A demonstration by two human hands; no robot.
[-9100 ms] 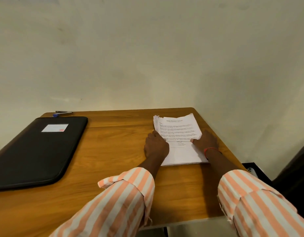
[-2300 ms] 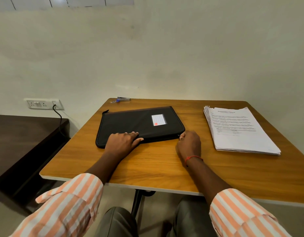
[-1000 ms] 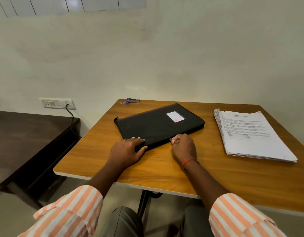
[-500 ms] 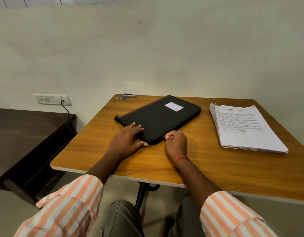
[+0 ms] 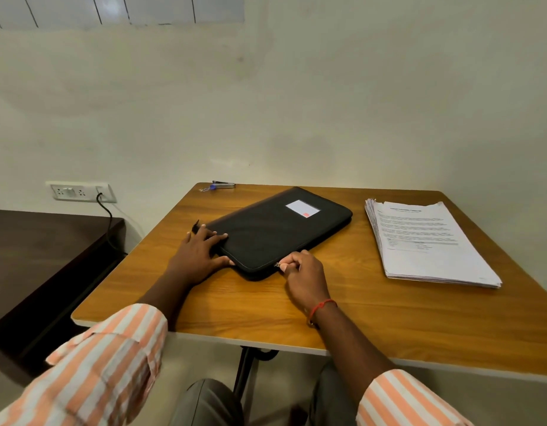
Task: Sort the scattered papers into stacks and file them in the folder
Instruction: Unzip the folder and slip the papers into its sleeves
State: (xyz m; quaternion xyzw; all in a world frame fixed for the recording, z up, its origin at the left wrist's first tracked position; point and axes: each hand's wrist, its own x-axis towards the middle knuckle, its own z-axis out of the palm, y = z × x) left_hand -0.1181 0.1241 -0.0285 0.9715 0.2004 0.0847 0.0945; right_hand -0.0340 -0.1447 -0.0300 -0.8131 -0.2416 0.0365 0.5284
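Observation:
A black zippered folder (image 5: 278,232) with a white label lies slanted across the middle of the wooden table (image 5: 389,315). My left hand (image 5: 201,253) rests flat on the folder's near left corner, fingers straight. My right hand (image 5: 303,275) pinches the small metal zipper pull (image 5: 277,265) at the folder's near edge. A thick stack of printed papers (image 5: 426,244) lies squared up on the right side of the table, apart from both hands.
A small stapler with a blue part (image 5: 222,185) sits at the table's far left corner by the wall. A dark lower table (image 5: 35,256) stands to the left, under a wall socket (image 5: 78,192) with a black cable.
The folder has turned more slantwise under my hands. My right hand has slid left along its near edge with the zipper pull. My left hand stays on the corner.

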